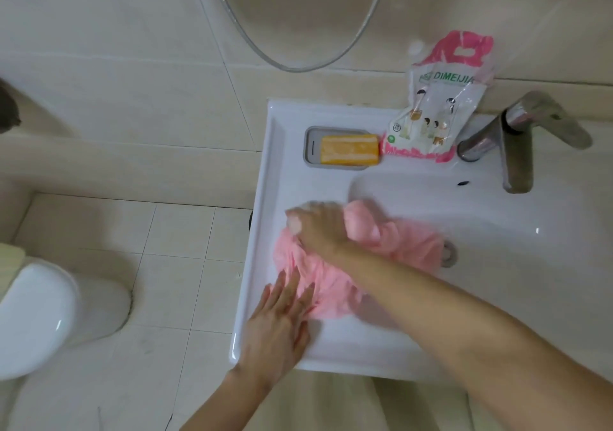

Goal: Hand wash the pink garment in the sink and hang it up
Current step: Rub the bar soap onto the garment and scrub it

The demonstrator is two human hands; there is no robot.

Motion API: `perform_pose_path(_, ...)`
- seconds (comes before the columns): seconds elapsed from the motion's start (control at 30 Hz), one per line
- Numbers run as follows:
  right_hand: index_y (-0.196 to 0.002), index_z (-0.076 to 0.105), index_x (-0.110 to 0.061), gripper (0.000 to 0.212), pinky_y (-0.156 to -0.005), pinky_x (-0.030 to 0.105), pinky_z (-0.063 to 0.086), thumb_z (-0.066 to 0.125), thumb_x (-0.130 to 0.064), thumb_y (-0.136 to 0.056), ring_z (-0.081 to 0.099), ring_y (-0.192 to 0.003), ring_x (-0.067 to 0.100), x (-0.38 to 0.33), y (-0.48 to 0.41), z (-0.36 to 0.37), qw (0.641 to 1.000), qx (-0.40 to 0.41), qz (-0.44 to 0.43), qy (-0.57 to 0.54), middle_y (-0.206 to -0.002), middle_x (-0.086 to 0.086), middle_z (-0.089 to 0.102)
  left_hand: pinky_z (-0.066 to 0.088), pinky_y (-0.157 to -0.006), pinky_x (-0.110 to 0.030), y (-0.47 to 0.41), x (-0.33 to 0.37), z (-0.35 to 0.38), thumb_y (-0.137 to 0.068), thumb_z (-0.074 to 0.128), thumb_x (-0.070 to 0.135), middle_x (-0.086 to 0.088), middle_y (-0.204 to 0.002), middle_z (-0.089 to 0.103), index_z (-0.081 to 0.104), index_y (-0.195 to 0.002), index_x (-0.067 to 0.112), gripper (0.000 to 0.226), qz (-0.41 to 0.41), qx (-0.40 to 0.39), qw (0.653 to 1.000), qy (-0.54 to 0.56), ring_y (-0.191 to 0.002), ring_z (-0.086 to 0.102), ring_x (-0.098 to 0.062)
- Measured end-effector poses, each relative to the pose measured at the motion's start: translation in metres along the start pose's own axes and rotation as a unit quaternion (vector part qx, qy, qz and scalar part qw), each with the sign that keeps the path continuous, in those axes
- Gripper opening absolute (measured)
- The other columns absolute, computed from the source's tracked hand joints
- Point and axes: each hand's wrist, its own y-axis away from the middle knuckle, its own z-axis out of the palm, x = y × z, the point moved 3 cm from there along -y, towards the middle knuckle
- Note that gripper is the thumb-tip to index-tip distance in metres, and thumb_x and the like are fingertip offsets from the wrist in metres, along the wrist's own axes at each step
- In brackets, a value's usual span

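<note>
Bunching the pink garment [331, 284] at the left rim of the sink [497, 218], mid-frame, the right hand [318, 228] clenches a fold; the left hand [278, 321] presses its lower edge, fingers straight.

This is a small home bathroom. A white ceramic sink [265, 198] with a chrome lever tap [517, 151] stands against a far wall of pale beige tiles [116, 48]. A white toilet [43, 317] sits at the near left on the beige tiled floor [179, 231]. A grey shower hose [298, 65] loops down the far wall. On the sink's far rim are an orange soap bar [350, 149] in a grey dish [311, 145] and a pink-and-clear printed plastic pouch [434, 108].
</note>
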Motion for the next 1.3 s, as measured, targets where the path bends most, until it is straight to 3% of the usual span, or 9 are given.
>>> perform_pose_path(0.1,-0.063,0.067,-0.019,0.012,-0.045,0.023,0.039,0.070,-0.022,-0.074,0.058,-0.053,0.023,0.001,-0.006,-0.002,0.995,-0.004,0.097,-0.018,-0.062,0.000,0.060,0.028,-0.105,-0.043,0.001,-0.001,-0.003,-0.079,0.043,0.033,-0.013,-0.135,0.055,0.063,-0.125,0.020,0.052,0.006,0.000,1.000,0.010,-0.127,0.049,-0.034)
perform_pose_path(0.27,-0.066,0.072,-0.020,0.018,-0.049,0.025,0.044,0.057,-0.027,-0.074,0.064,-0.054,0.021,-0.023,0.036,-0.010,0.996,-0.070,-0.022,-0.044,-0.061,0.000,0.065,0.025,-0.106,-0.047,0.003,-0.002,-0.002,-0.077,0.043,0.033,-0.012,-0.127,0.062,0.067,-0.119,0.019,0.050,0.014,0.004,1.000,-0.001,-0.121,0.056,-0.033)
perform_pose_path(0.4,-0.063,0.068,-0.016,0.007,-0.052,0.026,0.041,0.074,-0.013,-0.065,0.063,-0.059,0.024,0.010,-0.014,-0.005,0.992,-0.028,0.122,-0.003,-0.063,0.003,0.064,0.025,-0.105,-0.049,0.007,-0.003,-0.005,-0.077,0.043,0.033,-0.011,-0.139,0.052,0.062,-0.125,0.022,0.053,0.020,-0.003,1.000,-0.006,-0.130,0.047,-0.030)
perform_pose_path(0.57,-0.067,0.069,-0.022,0.016,-0.055,0.026,0.047,0.054,-0.025,-0.071,0.066,-0.061,0.021,-0.028,0.052,-0.002,0.994,-0.089,-0.028,-0.061,-0.070,-0.003,0.069,0.022,-0.108,-0.048,0.008,-0.005,0.000,-0.075,0.043,0.035,-0.008,-0.123,0.065,0.069,-0.115,0.021,0.050,0.010,-0.025,1.000,-0.012,-0.121,0.056,-0.030)
perform_pose_path(0.73,-0.064,0.065,-0.020,0.010,-0.052,0.026,0.043,0.072,-0.017,-0.057,0.063,-0.060,0.024,-0.001,0.002,-0.006,0.989,-0.082,0.125,-0.024,-0.065,0.000,0.062,0.025,-0.104,-0.049,0.009,-0.004,-0.007,-0.074,0.043,0.034,-0.009,-0.137,0.054,0.066,-0.119,0.023,0.052,0.007,-0.016,1.000,-0.001,-0.125,0.052,-0.030)
perform_pose_path(0.83,-0.073,0.065,-0.023,0.012,-0.052,0.027,0.043,0.056,-0.027,-0.067,0.060,-0.063,0.017,-0.045,0.062,-0.009,0.993,-0.070,-0.049,-0.075,-0.072,-0.004,0.064,0.023,-0.108,-0.048,0.009,-0.005,-0.004,-0.072,0.045,0.034,-0.005,-0.118,0.067,0.071,-0.106,0.023,0.043,0.010,-0.015,1.000,0.012,-0.115,0.060,-0.030)
perform_pose_path(1.03,-0.066,0.064,-0.015,0.018,-0.056,0.030,0.047,0.076,-0.009,-0.054,0.064,-0.065,0.026,0.005,-0.010,-0.007,0.991,-0.076,0.110,-0.012,-0.069,0.004,0.063,0.026,-0.105,-0.049,0.008,-0.005,-0.005,-0.073,0.044,0.033,-0.010,-0.140,0.051,0.065,-0.120,0.023,0.052,0.009,-0.027,1.000,0.013,-0.127,0.051,-0.029)
perform_pose_path(1.17,-0.065,0.066,-0.021,0.011,-0.051,0.026,0.046,0.057,-0.023,-0.069,0.062,-0.055,0.021,-0.036,0.067,-0.008,0.995,-0.064,-0.053,-0.058,-0.064,-0.002,0.063,0.021,-0.110,-0.047,0.008,-0.005,-0.003,-0.073,0.046,0.034,-0.007,-0.118,0.067,0.071,-0.108,0.021,0.045,0.006,-0.025,1.000,0.014,-0.117,0.059,-0.029)
perform_pose_path(1.3,-0.071,0.068,-0.014,0.013,-0.059,0.029,0.041,0.056,-0.017,-0.072,0.065,-0.069,0.027,0.024,-0.026,-0.004,0.988,-0.079,0.120,0.058,-0.072,0.006,0.068,0.026,-0.103,-0.049,0.008,-0.006,-0.007,-0.074,0.043,0.034,-0.012,-0.143,0.048,0.066,-0.119,0.021,0.053,0.015,-0.033,0.999,-0.002,-0.126,0.052,-0.030)
